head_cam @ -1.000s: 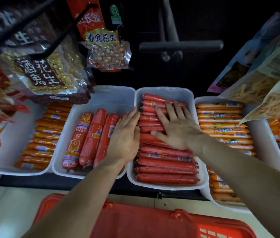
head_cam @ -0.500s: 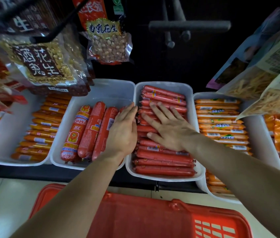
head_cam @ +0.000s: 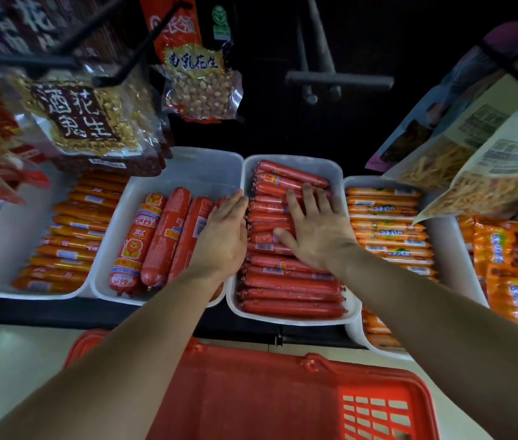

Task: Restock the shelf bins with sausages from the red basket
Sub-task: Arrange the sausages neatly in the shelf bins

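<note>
**Item:** slim red sausages (head_cam: pixel 292 282), laid crosswise in layers.
**Location:** middle white bin (head_cam: pixel 295 319) on the shelf, at 12 o'clock from the red basket (head_cam: pixel 283 392). The rows at the 6 o'clock end lie tidy. Those toward 12 o'clock sit skewed, with bare bin wall behind them.

**Right hand** (head_cam: pixel 311 236): open, with its fingers spread flat on top of the stack, gripping nothing.
**Left hand** (head_cam: pixel 224 236): open, with its fingers straight and together. It lies along the bin's 9 o'clock wall and partly covers a fat sausage in the next bin.

**Neighbours:**
- At 9 o'clock, fat red sausages (head_cam: pixel 156 242) laid lengthwise in their own bin (head_cam: pixel 187 163).
- At 3 o'clock, orange sausages (head_cam: pixel 387 230).
- Overhead at 11 o'clock, a hanging peanut packet (head_cam: pixel 200 84).

**Step in hand (judged):** levelling and squaring the newly filled stack.

**Handling notes:**
- Press with the whole palm rather than the fingertips, as the casings look slick and will roll under point pressure.
- Work the skewed rows toward 12 o'clock into the free space until they lie parallel with the front rows.
- Use the left hand as a fence on the 9 o'clock side, so nothing spills into the fat-sausage bin and the bin does not shift.
- Check that no ends ride over the rim.

**Basket contents:** not visible from here, so the remaining stock cannot be told.
</note>
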The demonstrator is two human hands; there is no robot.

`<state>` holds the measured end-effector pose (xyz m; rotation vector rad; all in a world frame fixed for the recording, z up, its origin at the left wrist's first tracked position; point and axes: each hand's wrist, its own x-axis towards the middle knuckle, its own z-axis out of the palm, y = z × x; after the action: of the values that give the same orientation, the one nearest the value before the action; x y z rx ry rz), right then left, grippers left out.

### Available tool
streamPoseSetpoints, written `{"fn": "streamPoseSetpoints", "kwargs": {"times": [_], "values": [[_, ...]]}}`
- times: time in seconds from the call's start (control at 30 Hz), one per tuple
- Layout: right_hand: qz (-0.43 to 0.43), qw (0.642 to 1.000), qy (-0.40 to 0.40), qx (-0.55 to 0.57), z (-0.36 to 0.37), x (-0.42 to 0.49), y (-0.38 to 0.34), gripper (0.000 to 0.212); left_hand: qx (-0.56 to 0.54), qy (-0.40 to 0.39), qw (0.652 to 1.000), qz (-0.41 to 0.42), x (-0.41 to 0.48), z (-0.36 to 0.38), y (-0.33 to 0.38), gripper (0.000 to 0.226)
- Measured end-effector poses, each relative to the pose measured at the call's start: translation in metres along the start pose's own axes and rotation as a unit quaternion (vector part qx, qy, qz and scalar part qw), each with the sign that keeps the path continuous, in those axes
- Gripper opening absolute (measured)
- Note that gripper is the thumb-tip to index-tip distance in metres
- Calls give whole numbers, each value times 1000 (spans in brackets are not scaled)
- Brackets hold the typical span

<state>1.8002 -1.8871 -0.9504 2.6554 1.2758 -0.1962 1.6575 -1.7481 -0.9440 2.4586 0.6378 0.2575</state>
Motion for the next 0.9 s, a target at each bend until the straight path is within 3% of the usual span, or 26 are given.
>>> {"fn": "streamPoseSetpoints", "kwargs": {"times": [0.1, 0.3, 0.4, 0.63, 0.9], "values": [[17, 1000, 7, 21, -20, -17, -1, 78, 4, -37, 999, -9, -8, -37, 8, 45], [-32, 998, -23, 51, -72, -89, -43, 60, 204, -147, 968, 20, -65, -125, -14, 49], [-82, 995, -27, 45, -89, -112, -83, 57, 287, -164, 944, 9, -99, -148, -34, 52], [-171, 981, -70, 62, -85, -106, -151, 56, 266, -166, 949, -41, -125, -139, -64, 62], [-185, 979, -74, 44, -39, -67, -146, 74, 237, -147, 959, -41, -98, -113, -89, 62]]}}
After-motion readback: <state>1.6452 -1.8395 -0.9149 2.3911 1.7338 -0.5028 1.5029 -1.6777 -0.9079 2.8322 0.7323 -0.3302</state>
